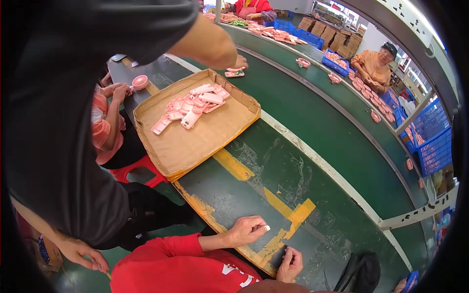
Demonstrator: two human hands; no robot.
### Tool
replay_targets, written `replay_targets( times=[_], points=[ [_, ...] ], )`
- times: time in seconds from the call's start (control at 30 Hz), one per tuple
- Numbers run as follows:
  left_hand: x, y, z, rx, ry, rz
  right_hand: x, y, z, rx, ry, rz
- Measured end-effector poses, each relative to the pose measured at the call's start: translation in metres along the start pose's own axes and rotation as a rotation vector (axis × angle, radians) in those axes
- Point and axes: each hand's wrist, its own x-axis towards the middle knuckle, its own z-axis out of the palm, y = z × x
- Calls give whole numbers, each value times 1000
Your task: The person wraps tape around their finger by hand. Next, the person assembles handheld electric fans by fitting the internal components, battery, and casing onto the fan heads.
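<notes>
My left hand (246, 230) rests over the near edge of the dark green worktable, its fingers curled. A small white piece (266, 228) shows at its fingertips; whether it is held or worn there I cannot tell. My right hand (290, 263) is closed in a loose fist on the tabletop, with nothing visible in it. Beyond my hands, a shallow brown cardboard tray (171, 161) holds a heap of pink plastic casings (193, 105). A standing person in a black shirt (63, 122) reaches across the tray, a hand (239, 62) above a pink casing (234, 73) with green inside.
Yellow tape strips (278, 202) mark the scuffed tabletop. A black bag-like item (364, 273) lies right of my right hand. A green conveyor belt (312, 117) runs past a pale rail. Left sits a person in pink (110, 127) near a round pink part (140, 82). Blue crates (435, 139) stand right.
</notes>
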Motion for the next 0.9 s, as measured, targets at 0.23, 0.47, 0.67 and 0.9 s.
replay_targets(
  times=[0.23, 0.47, 0.67, 0.9],
  points=[
    [0, -4, 2, 44, 22, 35, 0, -2, 0, -29, 0, 12],
    [0, -3, 4, 55, 24, 40, -1, 0, -2, 0, -4, 12],
    [-1, -2, 5, 65, 27, 40, -1, -6, -2, -34, -11, 3],
    [0, 0, 5, 81, 13, 20, 1, -6, -4, -38, -25, -45]
  ],
)
